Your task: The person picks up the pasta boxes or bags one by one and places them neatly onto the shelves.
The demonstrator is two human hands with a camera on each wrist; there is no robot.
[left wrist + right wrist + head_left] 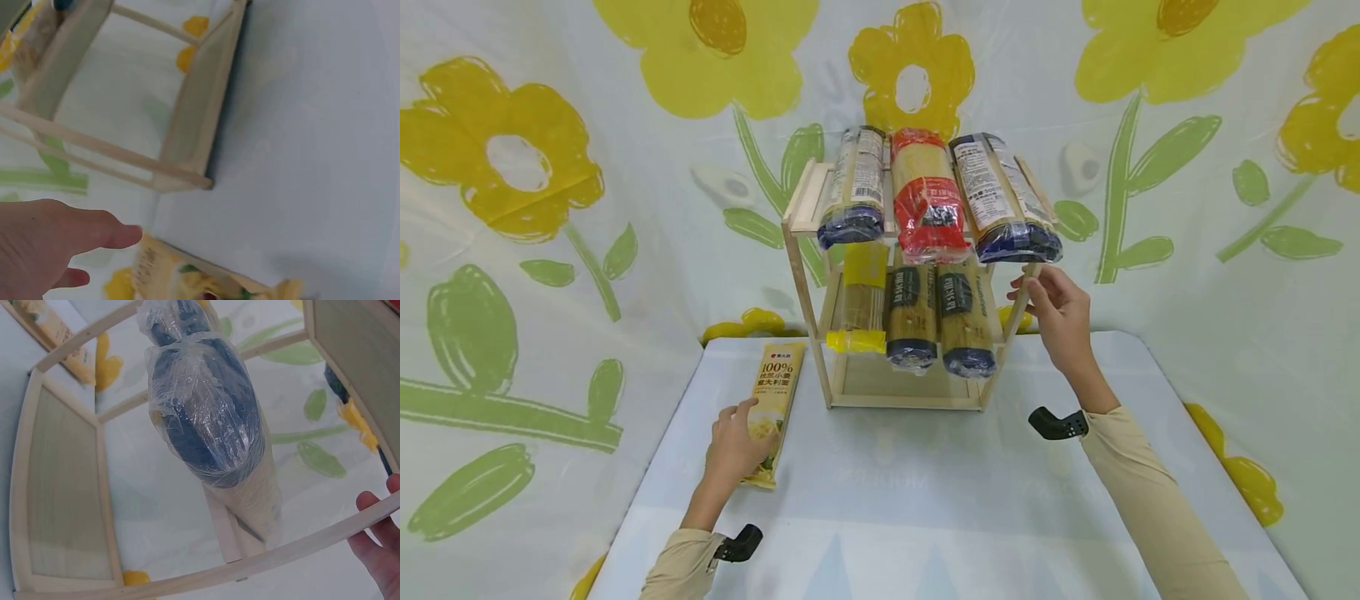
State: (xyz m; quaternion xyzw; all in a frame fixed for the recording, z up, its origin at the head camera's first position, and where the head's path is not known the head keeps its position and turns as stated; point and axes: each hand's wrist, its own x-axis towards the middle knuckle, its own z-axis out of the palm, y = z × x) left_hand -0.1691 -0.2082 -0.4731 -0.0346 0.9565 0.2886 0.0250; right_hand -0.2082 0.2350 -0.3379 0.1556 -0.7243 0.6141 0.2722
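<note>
My left hand (pixel 735 442) is over the lower part of a yellow pasta packet (pixel 777 375) that lies on the table left of a wooden rack. In the left wrist view, the hand's extended thumb and a finger stand apart beside the packet (pixel 200 278), with nothing held. My right hand (pixel 1060 312) grips the right front post (pixel 1017 310) of the rack, below its top shelf. The right wrist view has fingers (pixel 369 500) on both sides of that post. Blue-ended spaghetti packs (pixel 206 412) lie on the middle shelf nearby.
On the top shelf lie two blue-ended packs (pixel 988 187) (pixel 857 175) and a red pasta pack (pixel 928 200). The middle shelf holds a yellow-ended pack (pixel 863 292) left of two dark-labelled packs (pixel 912 308). Behind the table (pixel 880 517) hangs a flower-print cloth (pixel 647 275).
</note>
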